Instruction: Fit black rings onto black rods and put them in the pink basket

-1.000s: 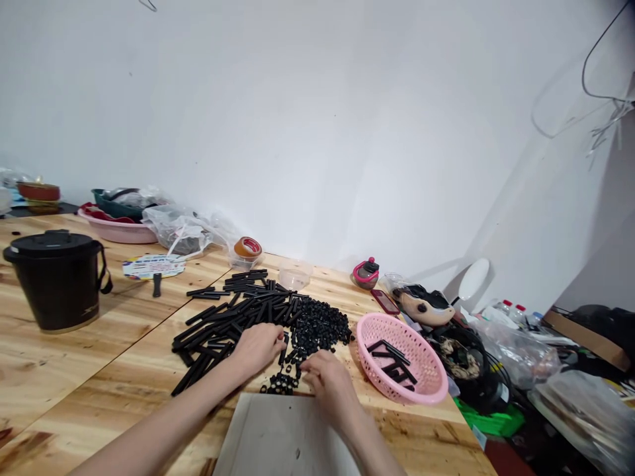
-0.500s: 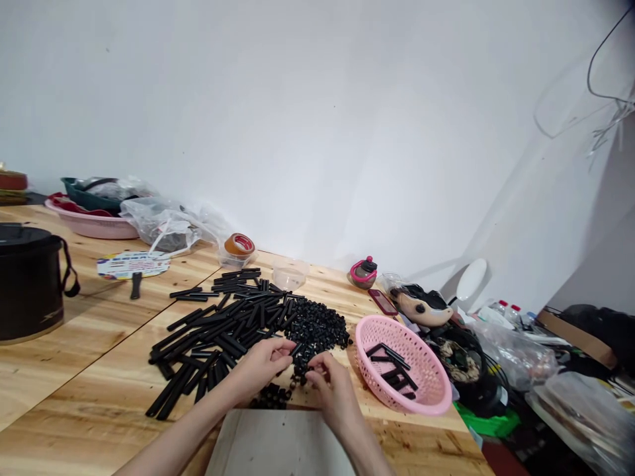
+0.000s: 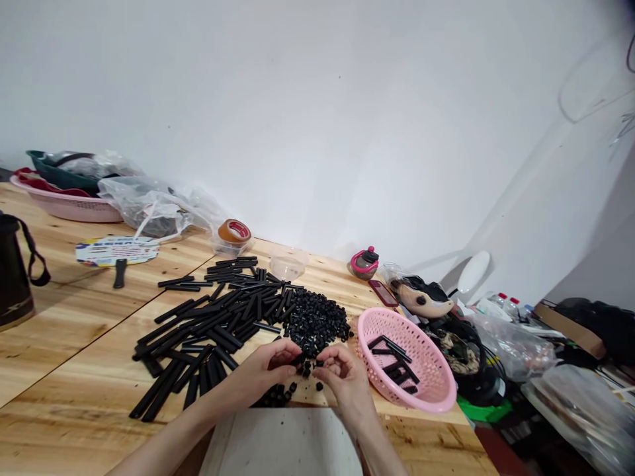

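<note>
Left hand (image 3: 268, 371) pinches a short black plastic tube (image 3: 298, 360) at lower centre; right hand (image 3: 343, 374) pinches a small black plastic piece (image 3: 319, 363)

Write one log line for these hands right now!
left hand: pinches black tube | right hand: pinches small black piece | pink basket: right of hands

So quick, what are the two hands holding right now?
Left hand: closed on a short black tube.
Right hand: pinching a small black piece.
</note>
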The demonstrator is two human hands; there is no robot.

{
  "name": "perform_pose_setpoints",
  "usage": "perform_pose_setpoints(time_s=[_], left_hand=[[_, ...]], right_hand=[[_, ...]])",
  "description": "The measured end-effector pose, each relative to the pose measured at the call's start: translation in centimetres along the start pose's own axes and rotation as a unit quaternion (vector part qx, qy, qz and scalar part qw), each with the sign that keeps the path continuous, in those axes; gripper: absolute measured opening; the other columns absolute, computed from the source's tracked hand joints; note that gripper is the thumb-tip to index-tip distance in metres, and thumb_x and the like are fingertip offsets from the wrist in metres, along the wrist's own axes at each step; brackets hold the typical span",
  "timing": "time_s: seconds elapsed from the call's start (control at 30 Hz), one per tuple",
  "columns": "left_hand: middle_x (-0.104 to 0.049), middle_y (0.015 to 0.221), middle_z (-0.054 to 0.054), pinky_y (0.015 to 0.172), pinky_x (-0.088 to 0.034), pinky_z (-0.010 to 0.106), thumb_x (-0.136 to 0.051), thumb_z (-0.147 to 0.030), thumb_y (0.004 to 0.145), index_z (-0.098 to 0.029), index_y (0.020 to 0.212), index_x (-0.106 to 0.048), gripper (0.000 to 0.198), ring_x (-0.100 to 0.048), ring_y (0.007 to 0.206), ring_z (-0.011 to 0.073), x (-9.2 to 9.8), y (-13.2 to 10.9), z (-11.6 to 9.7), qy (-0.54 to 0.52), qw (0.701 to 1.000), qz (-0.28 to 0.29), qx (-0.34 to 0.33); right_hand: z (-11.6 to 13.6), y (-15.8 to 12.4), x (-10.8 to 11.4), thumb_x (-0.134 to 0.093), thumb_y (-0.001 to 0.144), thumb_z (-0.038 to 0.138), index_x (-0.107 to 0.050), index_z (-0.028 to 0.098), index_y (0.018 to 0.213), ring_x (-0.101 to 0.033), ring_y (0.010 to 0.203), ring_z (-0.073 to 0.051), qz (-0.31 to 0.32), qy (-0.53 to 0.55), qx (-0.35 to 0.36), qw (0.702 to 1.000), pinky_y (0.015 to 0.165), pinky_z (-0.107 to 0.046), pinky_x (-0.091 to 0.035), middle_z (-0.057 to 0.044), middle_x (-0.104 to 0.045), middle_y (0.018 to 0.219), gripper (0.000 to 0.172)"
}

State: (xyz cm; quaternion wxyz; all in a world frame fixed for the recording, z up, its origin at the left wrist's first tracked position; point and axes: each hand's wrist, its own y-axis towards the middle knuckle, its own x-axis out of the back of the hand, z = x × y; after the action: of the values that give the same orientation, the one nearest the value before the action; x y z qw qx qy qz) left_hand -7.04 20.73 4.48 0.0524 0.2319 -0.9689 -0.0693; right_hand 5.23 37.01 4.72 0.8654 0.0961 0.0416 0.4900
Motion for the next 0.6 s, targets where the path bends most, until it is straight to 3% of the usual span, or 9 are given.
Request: perform_pose_setpoints(time_s=[0.1,0.23,0.37,0.5,0.6], left_hand=[[-0.064,0.095,0.003,0.081,-0.046,0.03,-0.06,-0.035,0.085,-0.019,0.107,-0.06,0.027,-0.06,0.089,0.0203,-0.5,0.2,0.6,-0.035,0.999,-0.011,0.018],[-0.063,0.098,0.004,0.083,-0.045,0.03,-0.058,-0.041,0.087,-0.018,0.104,-0.058,0.029,-0.057,0.094,0.0214,-1.3,0.5,0.6,-0.007,0.999,-0.036,0.007],[-0.061,0.09,0.002,0.073,-0.042,0.026,-0.062,-0.04,0.085,-0.017,0.091,-0.059,0.024,-0.054,0.085,0.019,-1.7,0.6,-0.2,0.042,0.999,-0.029,0.005],[-0.056,0.077,-0.002,0.067,-0.038,0.025,-0.061,-0.035,0.082,-0.017,0.08,-0.058,0.019,-0.049,0.075,0.0165,-1.5,0.7,-0.3,0.064,0.997,-0.034,0.006],[-0.058,0.079,-0.001,0.07,-0.039,0.026,-0.059,-0.033,0.083,-0.017,0.08,-0.059,0.016,-0.051,0.078,0.0177,-1.4,0.7,0.0,0.06,0.998,-0.035,-0.006]], right_hand=[[-0.2,0.0,-0.1,-0.075,0.063,0.009,-0.069,0.019,0.078,-0.051,0.059,-0.009,0.023,0.044,-0.015,0.999,0.055,-0.019,-0.036,0.004,-0.059,0.065,0.018],[-0.6,0.1,-0.4,-0.076,0.064,0.011,-0.068,0.02,0.079,-0.05,0.059,-0.01,0.039,0.052,-0.009,0.998,0.054,-0.019,-0.035,0.003,-0.061,0.069,0.018],[-0.9,-0.1,-0.7,-0.075,0.066,0.012,-0.069,0.019,0.076,-0.042,0.054,-0.008,0.024,-0.02,0.015,0.999,0.052,-0.02,-0.031,0.005,-0.056,0.067,0.014],[-1.2,-0.3,-0.8,-0.073,0.068,0.008,-0.071,0.02,0.074,-0.052,0.07,-0.013,0.027,-0.117,0.085,0.989,0.062,-0.023,-0.037,0.001,-0.06,0.077,0.013],[-1.4,-0.2,-0.7,-0.073,0.069,0.008,-0.071,0.021,0.075,-0.054,0.072,-0.014,0.037,-0.156,0.097,0.982,0.064,-0.024,-0.038,0.001,-0.061,0.077,0.014]])
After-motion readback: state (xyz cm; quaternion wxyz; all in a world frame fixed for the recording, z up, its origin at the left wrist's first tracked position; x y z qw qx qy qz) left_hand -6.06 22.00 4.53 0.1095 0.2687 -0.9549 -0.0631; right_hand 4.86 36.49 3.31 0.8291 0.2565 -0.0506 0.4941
